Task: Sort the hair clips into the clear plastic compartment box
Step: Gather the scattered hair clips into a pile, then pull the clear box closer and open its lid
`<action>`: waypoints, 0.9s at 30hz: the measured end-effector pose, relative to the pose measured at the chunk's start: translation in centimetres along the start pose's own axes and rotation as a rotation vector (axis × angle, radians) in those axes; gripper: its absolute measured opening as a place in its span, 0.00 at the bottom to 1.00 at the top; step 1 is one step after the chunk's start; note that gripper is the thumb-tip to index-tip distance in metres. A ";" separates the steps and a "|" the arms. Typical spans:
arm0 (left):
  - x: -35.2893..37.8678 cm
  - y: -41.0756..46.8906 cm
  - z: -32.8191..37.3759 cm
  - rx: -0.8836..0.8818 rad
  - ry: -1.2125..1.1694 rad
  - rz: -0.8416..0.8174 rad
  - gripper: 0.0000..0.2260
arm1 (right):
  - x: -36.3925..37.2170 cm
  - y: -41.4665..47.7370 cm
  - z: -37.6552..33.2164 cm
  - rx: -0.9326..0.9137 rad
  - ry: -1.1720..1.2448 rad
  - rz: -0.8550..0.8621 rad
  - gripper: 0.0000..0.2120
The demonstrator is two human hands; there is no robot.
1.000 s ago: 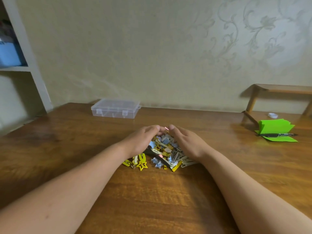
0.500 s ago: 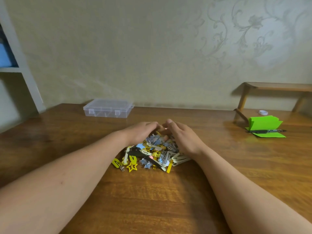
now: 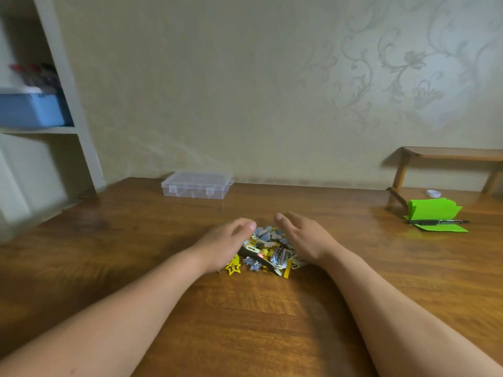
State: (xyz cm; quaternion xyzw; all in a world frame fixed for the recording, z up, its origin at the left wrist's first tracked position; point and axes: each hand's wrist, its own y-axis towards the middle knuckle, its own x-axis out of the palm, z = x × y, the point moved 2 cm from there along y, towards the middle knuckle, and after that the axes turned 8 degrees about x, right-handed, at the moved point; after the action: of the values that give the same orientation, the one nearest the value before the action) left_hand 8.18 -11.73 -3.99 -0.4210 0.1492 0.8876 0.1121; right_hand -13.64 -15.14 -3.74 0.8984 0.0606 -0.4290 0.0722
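Head view: my left hand [image 3: 224, 243] and right hand [image 3: 303, 238] flank the heap of hair clips [image 3: 268, 247], fingers relaxed and gripping nothing. Their tips, touching half a second ago, have parted. The clear compartment box [image 3: 197, 185] sits shut, well beyond, at the far edge of the table [image 3: 245, 322].

Wooden table [image 3: 245, 308]: hair clip pile [image 3: 268, 248] mid, closed clear box [image 3: 196, 185] far edge, green paper [image 3: 432, 210] with pen [image 3: 438, 221] and wooden riser [image 3: 446, 153] right.
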 end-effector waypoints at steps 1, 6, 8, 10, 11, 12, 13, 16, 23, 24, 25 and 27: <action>0.4 0.2 0.4 0.001 0.007 -0.007 0.27 | 0.2 -0.1 -0.1 -0.019 0.033 -0.012 0.30; 0.9 1.7 1.0 -0.025 -0.076 0.067 0.26 | -0.5 -0.3 0.4 0.001 0.194 0.039 0.29; 1.2 2.2 1.2 -0.035 -0.069 0.053 0.27 | -0.3 -0.3 0.6 -0.012 0.085 -0.003 0.28; 1.7 2.4 1.4 -0.031 -0.030 0.043 0.28 | 0.3 -0.3 0.4 -0.060 0.033 -0.024 0.25; 1.8 2.4 1.5 -0.024 -0.024 0.051 0.27 | 0.5 -0.2 0.4 -0.086 0.026 -0.012 0.23; 1.8 2.4 1.5 -0.021 -0.032 0.069 0.26 | 0.8 0.0 0.5 -0.111 0.017 0.005 0.22; 1.8 2.3 1.5 -0.020 -0.048 0.094 0.24 | 1.0 0.1 0.5 -0.128 0.011 0.022 0.21; 2.0 2.0 1.5 -0.016 -0.095 0.152 0.22 | 2.0 0.1 -0.1 -0.163 -0.039 0.058 0.19; 2.3 1.4 2.1 -0.022 -0.096 0.212 0.20 | 2.0 -0.4 -0.6 -0.120 0.088 0.112 0.15; 2.2 1.2 2.1 -0.024 -0.101 0.217 0.20 | 1.7 -0.5 -0.5 -0.084 0.118 0.123 0.14; 2.1 1.2 2.1 -0.034 -0.104 0.215 0.21 | 1.5 -0.6 -0.4 -0.055 0.123 0.133 0.15; 2.1 1.2 2.0 -0.052 -0.106 0.195 0.23 | 1.6 -0.8 -0.5 -0.022 0.067 0.132 0.17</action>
State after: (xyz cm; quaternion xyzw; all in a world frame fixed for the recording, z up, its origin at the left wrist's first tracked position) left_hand 5.03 -12.00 -4.24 -0.3597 0.1602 0.9189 0.0219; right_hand -12.36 -14.14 -4.76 0.9134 0.0082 -0.3924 0.1080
